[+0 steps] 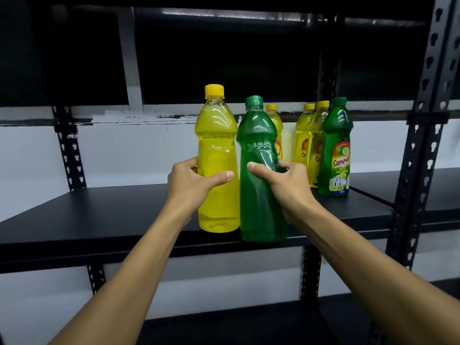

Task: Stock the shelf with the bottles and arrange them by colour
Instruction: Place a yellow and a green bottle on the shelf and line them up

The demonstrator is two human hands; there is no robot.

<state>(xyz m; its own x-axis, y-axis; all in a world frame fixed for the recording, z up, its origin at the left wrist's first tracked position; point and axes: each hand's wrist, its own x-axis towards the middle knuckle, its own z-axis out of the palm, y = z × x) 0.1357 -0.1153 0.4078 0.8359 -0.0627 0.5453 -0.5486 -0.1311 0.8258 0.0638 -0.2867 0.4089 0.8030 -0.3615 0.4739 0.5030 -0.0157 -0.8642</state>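
Observation:
My left hand (191,181) grips a yellow bottle (216,135) with a yellow cap, upright near the front edge of the black shelf (99,210). Beside it, my right hand (286,183) grips a green bottle (258,140) with a green cap, its base at the shelf's front lip. The two held bottles almost touch. Further back on the right stand three yellow labelled bottles (305,143) and one green labelled bottle (336,150), all upright. One of the yellow ones is partly hidden behind the held green bottle.
Black perforated uprights (420,145) frame the shelf at right, another upright (68,150) at left. A shelf board (224,11) hangs above and a lower one (249,324) sits below. A white wall lies behind.

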